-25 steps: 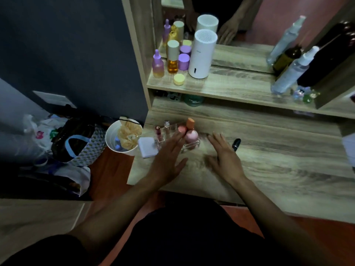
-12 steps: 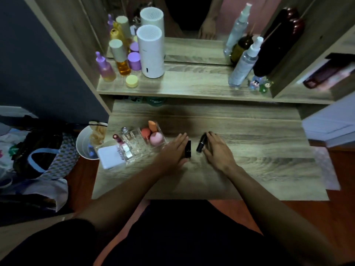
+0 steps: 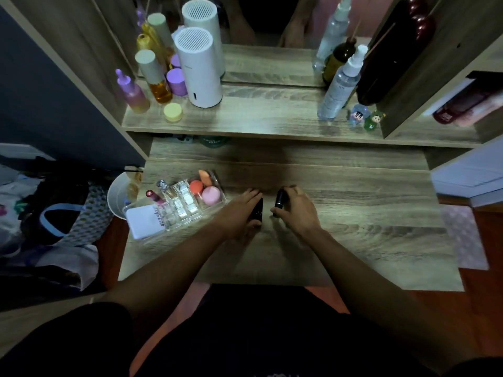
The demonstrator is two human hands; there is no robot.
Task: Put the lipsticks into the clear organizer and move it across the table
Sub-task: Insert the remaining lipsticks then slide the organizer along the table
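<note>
We see two dark lipsticks near the middle of the wooden tabletop (image 3: 353, 240), side by side and a little apart. Our left hand (image 3: 239, 213) lies curled over the left lipstick (image 3: 258, 210), fingers wrapped along its left side; this tube is squarish, and its long axis runs from about six o'clock to twelve o'clock. Our right hand (image 3: 298, 210) pinches the right lipstick (image 3: 279, 198) between thumb and fingers; that rounder tube stands nearly upright, its top tipped slightly toward twelve o'clock. Whether either tube is lifted off the wood we cannot tell.

The clear organizer (image 3: 190, 210) sits at about nine o'clock from our hands, near the tabletop's left edge, its long axis running from roughly eight o'clock to two o'clock. It holds a pink sponge (image 3: 211, 195), orange sponges (image 3: 196, 186) and a red-capped tube (image 3: 153, 195); a white box (image 3: 145, 220) sits at its near-left end.
</note>
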